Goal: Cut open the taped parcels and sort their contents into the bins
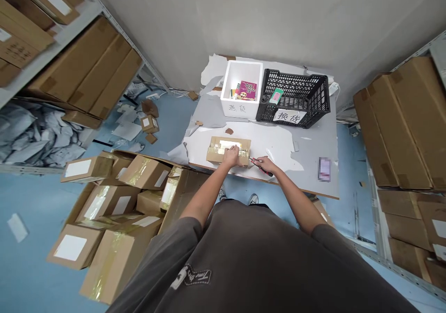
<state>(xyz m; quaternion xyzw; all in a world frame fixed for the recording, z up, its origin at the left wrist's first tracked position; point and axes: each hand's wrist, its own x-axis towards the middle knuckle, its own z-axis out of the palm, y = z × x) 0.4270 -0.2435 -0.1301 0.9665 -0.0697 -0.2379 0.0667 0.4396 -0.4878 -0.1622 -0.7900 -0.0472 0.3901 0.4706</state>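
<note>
A taped cardboard box (215, 151) with a white label lies near the front edge of the table (313, 145). My left hand (231, 156) presses on top of this box near its front side, its fingers bent together over the label and tape. Just right of the box, my right hand (265, 163) is closed around a red and black cutter (259, 166). The cutter's metal tip points left and meets or nearly meets the box's right end; exact contact is too small to tell.
Behind the box stand a white foam bin (240, 109) with booklets and a black crate (315, 100). A pixelated purple item (324, 169) lies at the right. Left is a large carton (181, 194) of parcels. Loaded shelves (71, 22) flank the table.
</note>
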